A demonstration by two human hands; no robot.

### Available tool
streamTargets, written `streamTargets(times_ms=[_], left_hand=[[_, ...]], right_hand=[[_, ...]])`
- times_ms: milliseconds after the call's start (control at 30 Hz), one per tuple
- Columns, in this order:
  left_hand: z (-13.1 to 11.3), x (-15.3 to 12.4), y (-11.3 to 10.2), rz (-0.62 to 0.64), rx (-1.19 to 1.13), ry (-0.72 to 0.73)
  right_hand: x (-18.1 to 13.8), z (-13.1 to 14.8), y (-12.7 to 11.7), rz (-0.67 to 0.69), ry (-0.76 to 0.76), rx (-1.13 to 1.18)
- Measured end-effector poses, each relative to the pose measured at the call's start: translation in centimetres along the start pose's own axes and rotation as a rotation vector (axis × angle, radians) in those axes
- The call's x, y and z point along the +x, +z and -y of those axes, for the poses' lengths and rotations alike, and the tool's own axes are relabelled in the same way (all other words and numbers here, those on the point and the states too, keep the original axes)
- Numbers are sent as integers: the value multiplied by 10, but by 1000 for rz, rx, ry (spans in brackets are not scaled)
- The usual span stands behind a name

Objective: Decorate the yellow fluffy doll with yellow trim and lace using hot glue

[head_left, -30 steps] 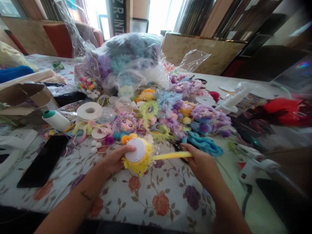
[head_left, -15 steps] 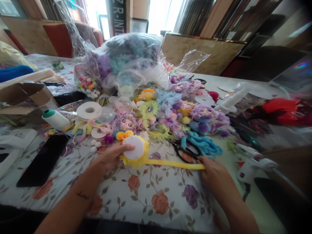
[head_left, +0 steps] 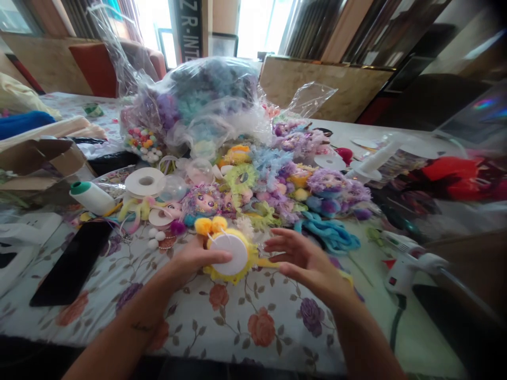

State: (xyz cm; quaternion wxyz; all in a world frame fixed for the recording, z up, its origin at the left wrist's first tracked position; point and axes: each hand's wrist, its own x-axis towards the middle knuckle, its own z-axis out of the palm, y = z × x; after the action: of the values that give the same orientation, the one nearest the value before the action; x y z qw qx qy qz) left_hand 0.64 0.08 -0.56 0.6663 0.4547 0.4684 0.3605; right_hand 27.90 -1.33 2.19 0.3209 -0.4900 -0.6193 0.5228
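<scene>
Moved: right hand [head_left: 307,259], back from the strand's far end to just right of the yellow pompom disc [head_left: 232,254]; fingers spread, apparently gripping nothing. Left hand [head_left: 194,258]: clamped on the disc. Yellow strand [head_left: 266,262]: slack, trailing right of the disc.

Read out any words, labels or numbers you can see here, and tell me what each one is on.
"Z R-INT": white letters running down the dark sign at the back, cut off at both ends.
Nothing else in view carries text that can be read.
</scene>
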Motion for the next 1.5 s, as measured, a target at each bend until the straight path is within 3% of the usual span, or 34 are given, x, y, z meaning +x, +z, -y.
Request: streamTargets(times_ms=[67, 167, 367, 500, 700, 767, 900, 967, 1133, 1367, 1500], left_hand=[[0, -2, 2, 33, 24, -8], [-2, -2, 4, 54, 37, 2], [-6, 2, 11, 15, 71, 15], [-1, 4, 16, -133, 52, 56], [0, 0, 16, -557, 27, 401], [0, -1, 17, -524, 8, 363], [8, 3, 23, -147, -54, 99], [13, 6, 27, -31, -167, 5], [13, 8, 30, -103, -293, 7], [7, 5, 25, -91, -183, 44], [12, 8, 22, -78, -226, 40]], right_hand=[[19, 2, 26, 83, 63, 70], [35, 0, 48, 49, 106, 123], [37, -16, 60, -19, 170, 336], [37, -24, 62, -99, 197, 518], [38, -16, 59, -174, 140, 729], [39, -16, 60, -220, 114, 757], [39, -23, 66, -309, 74, 753], [38, -27, 70, -351, 56, 726], [36, -30, 73, -395, 8, 605], [30, -24, 78, -172, 42, 499], [30, -26, 80, -124, 39, 465]])
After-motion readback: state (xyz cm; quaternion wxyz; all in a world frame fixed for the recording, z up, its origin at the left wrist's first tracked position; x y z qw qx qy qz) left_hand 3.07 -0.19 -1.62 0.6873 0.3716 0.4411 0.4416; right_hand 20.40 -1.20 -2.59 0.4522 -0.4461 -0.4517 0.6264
